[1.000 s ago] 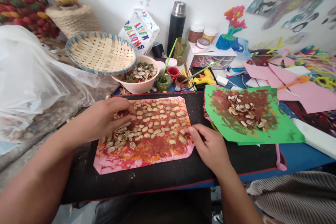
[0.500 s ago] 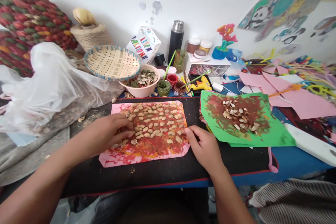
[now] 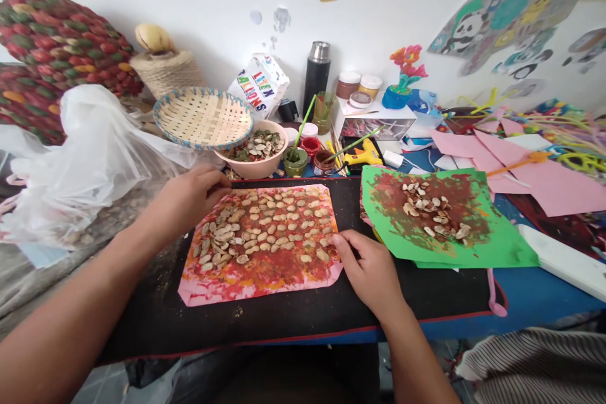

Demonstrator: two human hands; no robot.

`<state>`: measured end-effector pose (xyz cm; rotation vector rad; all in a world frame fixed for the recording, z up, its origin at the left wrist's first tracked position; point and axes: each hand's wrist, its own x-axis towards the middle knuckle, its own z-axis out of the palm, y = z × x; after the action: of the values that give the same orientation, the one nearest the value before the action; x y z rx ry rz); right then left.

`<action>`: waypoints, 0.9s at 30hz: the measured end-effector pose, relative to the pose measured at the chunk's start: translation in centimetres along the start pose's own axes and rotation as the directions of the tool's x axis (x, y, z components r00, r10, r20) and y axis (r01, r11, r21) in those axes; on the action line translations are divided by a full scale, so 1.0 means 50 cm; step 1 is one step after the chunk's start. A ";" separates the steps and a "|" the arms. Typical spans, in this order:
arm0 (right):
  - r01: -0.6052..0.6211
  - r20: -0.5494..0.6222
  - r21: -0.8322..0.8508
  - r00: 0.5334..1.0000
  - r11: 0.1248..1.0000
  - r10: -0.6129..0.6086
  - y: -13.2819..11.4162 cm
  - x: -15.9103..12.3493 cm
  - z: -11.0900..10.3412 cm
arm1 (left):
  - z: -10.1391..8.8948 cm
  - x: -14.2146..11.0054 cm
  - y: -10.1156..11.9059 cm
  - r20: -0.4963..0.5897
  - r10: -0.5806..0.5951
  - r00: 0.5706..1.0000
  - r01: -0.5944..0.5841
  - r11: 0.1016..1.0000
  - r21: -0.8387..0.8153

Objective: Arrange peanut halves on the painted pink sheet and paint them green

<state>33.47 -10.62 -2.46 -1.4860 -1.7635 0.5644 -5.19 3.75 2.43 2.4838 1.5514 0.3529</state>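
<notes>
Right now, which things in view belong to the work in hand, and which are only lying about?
In the work:
painted pink sheet, right hand at its edge, left hand near its far corner
peanut shells on it

Probably just lying about:
black flask
woven basket
yellow glue gun
flower ornament

In front of you, a pink paper sheet (image 3: 279, 274), broader than it is deep, lies flat on a black mat (image 3: 303, 319). Red, orange and brown paint is smeared over most of it, with pink showing along its near edge and at its near left corner. Across its far and middle parts you have peanut shells (image 3: 281, 227) in loose rows, mostly rounded side up, with small gaps between them. On its left side, a heap of shells (image 3: 218, 243) lies jumbled and overlapping. Just beside that heap, nearer you, one open shell (image 3: 242, 259) shows its hollow.
</notes>
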 end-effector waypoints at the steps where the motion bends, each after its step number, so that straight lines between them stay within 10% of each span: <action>1: -0.002 0.001 0.000 1.000 1.000 0.002 0.000 0.000 0.000 | 0.010 0.004 -0.005 0.007 0.012 1.000 -0.012 1.000 -0.003; 27: -0.031 0.037 -0.016 0.999 0.999 0.031 0.000 0.002 0.001 | 0.030 -0.027 -0.059 0.140 -0.073 0.987 0.090 0.988 -0.122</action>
<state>33.43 -10.51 -2.46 -1.5247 -1.7797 0.5992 -7.83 3.76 0.01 2.2892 1.5209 0.2563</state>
